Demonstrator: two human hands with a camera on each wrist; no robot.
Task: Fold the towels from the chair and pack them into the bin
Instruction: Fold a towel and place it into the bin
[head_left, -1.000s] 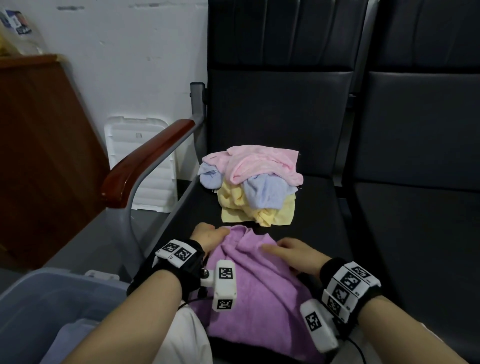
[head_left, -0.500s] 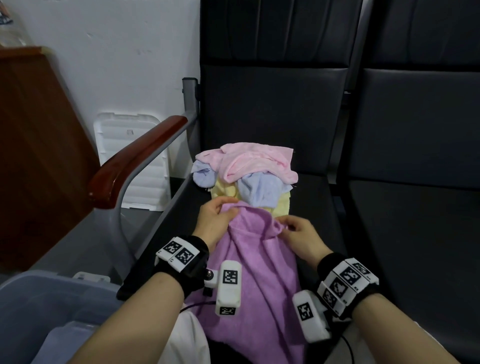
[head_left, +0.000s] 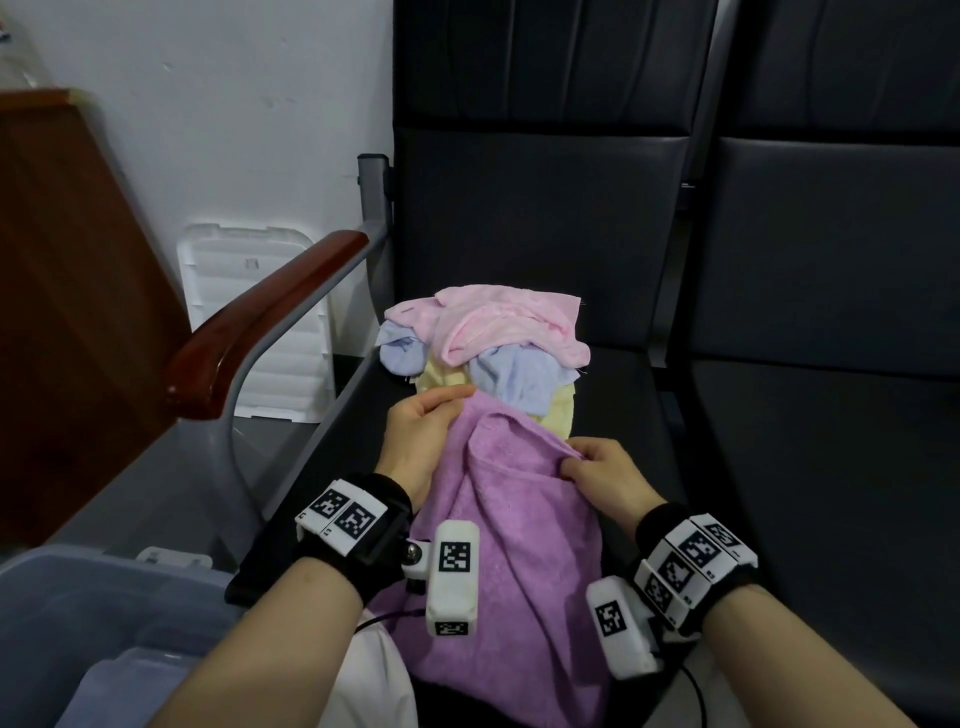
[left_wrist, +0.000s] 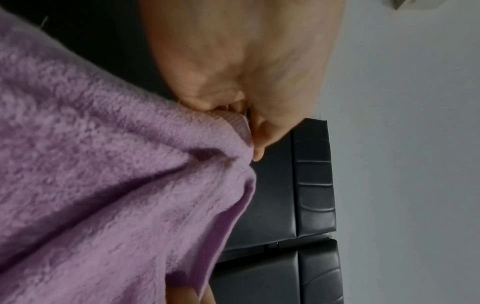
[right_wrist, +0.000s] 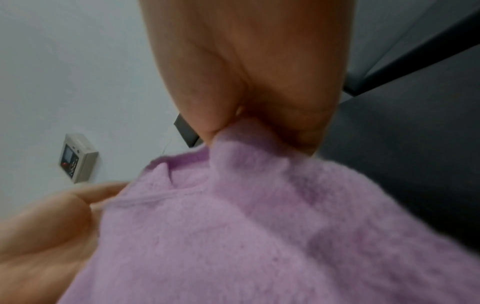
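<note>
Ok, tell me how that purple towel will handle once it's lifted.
Probably floppy: the purple towel already sags and creases between the left hand and right hand pinching its edge. Likely light, since fingertip pinches hold it. The fuzzy pile should resist slipping.

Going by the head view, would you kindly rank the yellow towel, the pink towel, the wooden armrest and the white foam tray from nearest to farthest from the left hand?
From the left hand:
1. Yellow towel, bottom of the pile, just beyond the fingers.
2. Pink towel, top of the pile, farther back.
3. Wooden armrest, off to the left.
4. White foam tray, against the wall behind the armrest.
</note>
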